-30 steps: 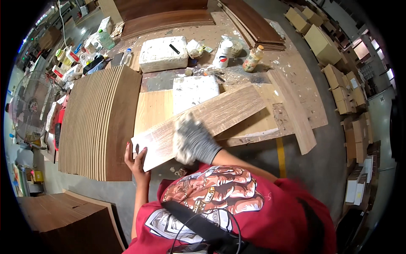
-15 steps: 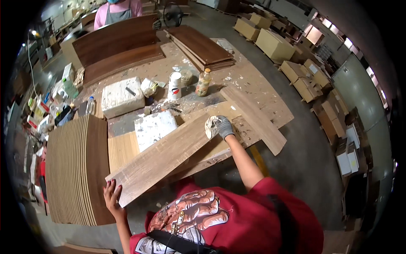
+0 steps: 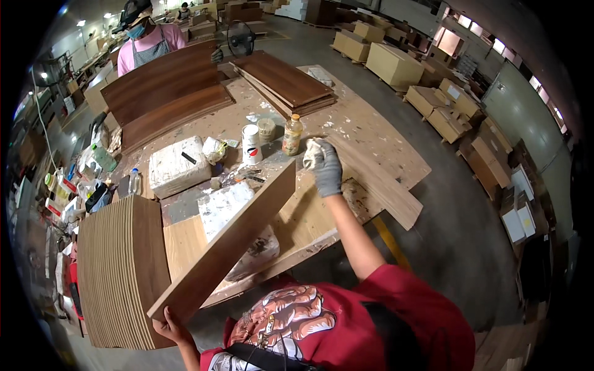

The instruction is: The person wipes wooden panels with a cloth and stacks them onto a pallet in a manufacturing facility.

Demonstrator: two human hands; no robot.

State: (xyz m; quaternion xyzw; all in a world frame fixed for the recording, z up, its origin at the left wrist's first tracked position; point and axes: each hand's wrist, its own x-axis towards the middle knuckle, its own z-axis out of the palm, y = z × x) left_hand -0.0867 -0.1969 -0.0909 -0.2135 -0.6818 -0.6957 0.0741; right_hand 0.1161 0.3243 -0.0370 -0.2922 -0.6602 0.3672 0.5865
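My left hand (image 3: 172, 329), bare, grips the near end of a long wood-grain board (image 3: 241, 232). The board is tilted up on its long edge, slanting away from me over the table's near side. A white block (image 3: 226, 201) partly shows behind it. My right hand (image 3: 329, 172), in a grey glove, is closed on a crumpled pale cloth (image 3: 313, 154). That hand is off the board, close to the far end of a second wood-grain plank (image 3: 387, 188) lying at the table's right side.
A tall stack of boards (image 3: 117, 266) stands at left. On the table are a white wrapped block (image 3: 179, 166), a white can (image 3: 250, 145), an orange-capped bottle (image 3: 292, 136) and dark brown panels (image 3: 284, 77). Across the table, a co-worker (image 3: 151, 49) stands behind an upright brown panel (image 3: 164, 80).
The board has turned from lying face up to tilted on its edge. My right hand has lifted off it with the cloth, moving farther away. My left hand has shifted lower.
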